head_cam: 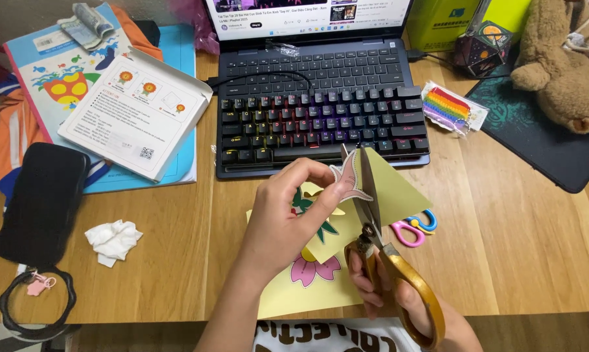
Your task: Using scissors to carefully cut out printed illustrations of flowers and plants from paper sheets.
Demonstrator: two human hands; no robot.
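- Wooden desk (503, 215) carries the work; a laptop (307, 26) stands at the far edge with a keyboard (320, 124) laid over its deck.
- Left hand (281, 228) pinches a yellow sheet (392, 192) near its printed shape, thumb and fingers closed on the paper, lifting it off the desk near the middle.
- Right hand (399, 300) grips gold scissors (386, 261), fingers through the loops; the blades point far, up into the sheet beside a partly cut pink-grey piece (350, 179).
- Judgement: cut cleanest by turning the sheet with the left hand into the blades, not by twisting the scissors. Keep the pinch close to the cut line so the paper stays taut.
- Judgement: use short strokes from the blade base on tight curves; keep the left fingertips outside the blade path.
- A second yellow sheet (294, 293), printed with a pink flower, lies on the desk under the hands.
- Counts: two scissors, the gold pair and a small pink-and-blue pair (415, 228) just right of the sheets; two yellow sheets.
- One phone (43, 202) at left; one crumpled tissue (112, 240) near it; one white box (135, 111) on a book (66, 72).
- One plush toy (562, 72) at far right; one rainbow packet (451, 107) beside the keyboard.
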